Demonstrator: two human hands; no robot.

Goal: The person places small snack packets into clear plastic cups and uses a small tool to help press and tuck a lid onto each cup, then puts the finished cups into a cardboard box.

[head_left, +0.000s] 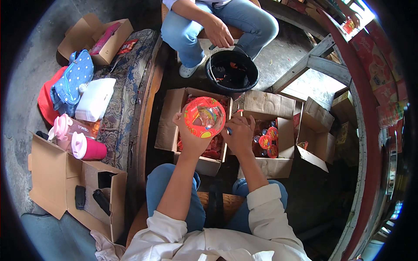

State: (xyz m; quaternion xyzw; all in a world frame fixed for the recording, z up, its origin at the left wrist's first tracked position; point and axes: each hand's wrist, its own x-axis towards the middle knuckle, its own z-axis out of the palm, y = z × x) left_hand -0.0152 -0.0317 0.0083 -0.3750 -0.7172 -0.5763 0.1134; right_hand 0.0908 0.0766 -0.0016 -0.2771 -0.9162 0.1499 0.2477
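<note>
My left hand (190, 138) grips a round plastic cup (213, 108) with a red and yellow printed rim and a clear middle, held above an open carton. Beside it, my right hand (240, 135) is closed with a small blue thing (228, 130) at its fingers, too small to name. Below my hands, a cardboard carton (165, 127) holds red wrapped or printed pieces (213, 148). To its right another open carton (285, 130) contains several clear cups with red lids (265, 141).
Opposite me, a seated person's hand (218, 32) holds the handle of a black bucket (230, 74). A patterned bench (126, 82) on the left bears a white container (96, 99) and pink tumblers (89, 145). Another open carton (320, 130) and a wooden frame (300, 65) stand right.
</note>
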